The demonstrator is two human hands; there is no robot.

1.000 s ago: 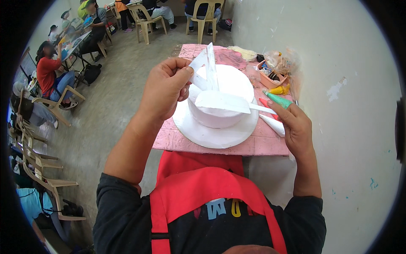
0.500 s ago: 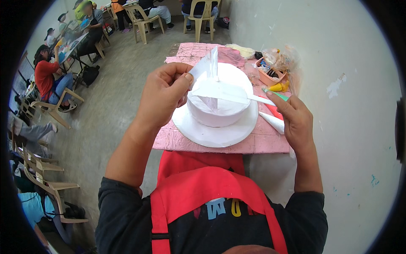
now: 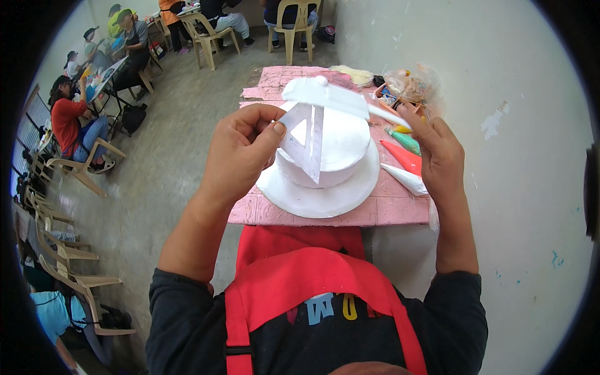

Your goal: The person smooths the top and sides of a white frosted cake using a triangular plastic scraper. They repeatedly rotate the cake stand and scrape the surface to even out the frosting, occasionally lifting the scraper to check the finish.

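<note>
A round white-iced cake (image 3: 347, 139) stands on a white round board (image 3: 350, 201). Above its left side, my left hand (image 3: 245, 147) pinches a clear triangular set square (image 3: 303, 139) with a cut-out triangle in its middle. Its point hangs down in front of the cake's near side. My right hand (image 3: 439, 147) is closed on the handle of a white spatula (image 3: 389, 115), to the right of the cake. White icing (image 3: 322, 95) lies thick along the spatula's blade, which is held over the cake's far part. Whether the set square touches the cake, I cannot tell.
On the pink table (image 3: 250, 211), white, red (image 3: 405, 157) and green (image 3: 406, 140) piping bags lie right of the cake. Behind them is a basket (image 3: 406, 100) of tools and plastic bags. A wall (image 3: 512, 187) rises close on the right. People sit at tables far left.
The spatula has moved farther up and away from the set square, with icing now showing on its blade. The set square has turned, its face and cut-out showing, and its point hangs lower.
</note>
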